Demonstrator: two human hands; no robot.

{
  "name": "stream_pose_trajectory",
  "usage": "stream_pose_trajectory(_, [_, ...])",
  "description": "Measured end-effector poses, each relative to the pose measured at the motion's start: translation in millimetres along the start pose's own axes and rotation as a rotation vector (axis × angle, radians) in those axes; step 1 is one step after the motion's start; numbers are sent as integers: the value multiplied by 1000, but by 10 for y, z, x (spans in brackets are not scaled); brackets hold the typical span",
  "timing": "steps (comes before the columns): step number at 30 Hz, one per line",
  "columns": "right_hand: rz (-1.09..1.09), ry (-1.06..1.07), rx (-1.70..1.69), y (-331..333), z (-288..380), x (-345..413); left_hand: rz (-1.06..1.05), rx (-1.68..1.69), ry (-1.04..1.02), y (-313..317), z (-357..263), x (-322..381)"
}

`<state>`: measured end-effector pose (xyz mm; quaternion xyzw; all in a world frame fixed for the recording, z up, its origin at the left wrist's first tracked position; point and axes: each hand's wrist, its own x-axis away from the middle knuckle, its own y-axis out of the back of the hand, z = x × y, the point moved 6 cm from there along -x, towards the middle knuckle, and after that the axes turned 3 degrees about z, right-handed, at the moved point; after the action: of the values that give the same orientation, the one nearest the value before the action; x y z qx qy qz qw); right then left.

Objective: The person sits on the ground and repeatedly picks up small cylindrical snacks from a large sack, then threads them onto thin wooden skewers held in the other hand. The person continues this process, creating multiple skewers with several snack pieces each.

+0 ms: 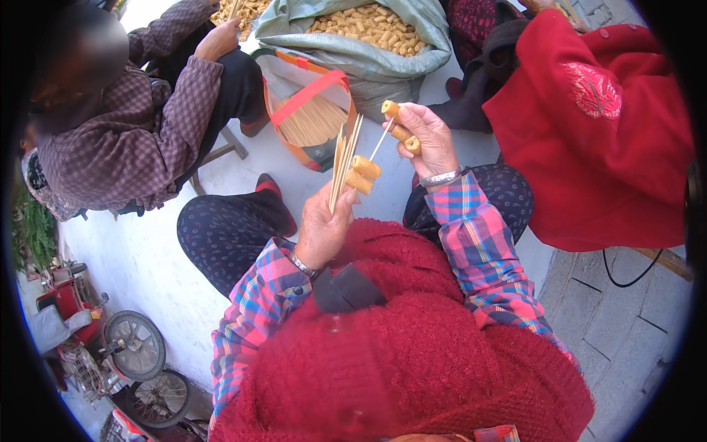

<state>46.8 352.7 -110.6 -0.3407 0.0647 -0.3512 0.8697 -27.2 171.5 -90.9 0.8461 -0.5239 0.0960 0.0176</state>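
My left hand [325,224] grips a bundle of thin wooden skewers [343,160] that fan upward. Two short golden-brown food rolls [360,182] sit above its fingertips, threaded on a skewer [381,141] that slants up to the right. Close by on the right, my right hand [429,138] holds several more rolls [402,133] between thumb and fingers, one of them at the skewer's upper tip. Whether that roll is on the tip or only touching it, I cannot tell. Beyond both hands stands an open bag [309,119] full of skewers, with a red strap across it.
A large woven sack [353,47] of rolls stands behind the skewer bag. A person in a checked jacket [132,127] sits at the left, another in a red coat [596,138] at the right. More rolls [243,14] lie at the top. Wheeled vehicles [135,345] stand lower left.
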Motion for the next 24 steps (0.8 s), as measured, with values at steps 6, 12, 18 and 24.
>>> stream_pose_trajectory(6, [60, -91, 76, -33, 17, -3, -16, 9, -13, 12, 7, 4])
stream_pose_trajectory(12, [137, -201, 17, -69, -94, 2, -71, -50, -44, 39, 25, 12])
stream_pose_trajectory(18, [126, -291, 97, -179, -263, 70, -111, -44, -33, 57, 66, -11])
stream_pose_trajectory(24, [172, -371, 83, -223, -433, 129, -147, -34, -42, 138, 104, -68])
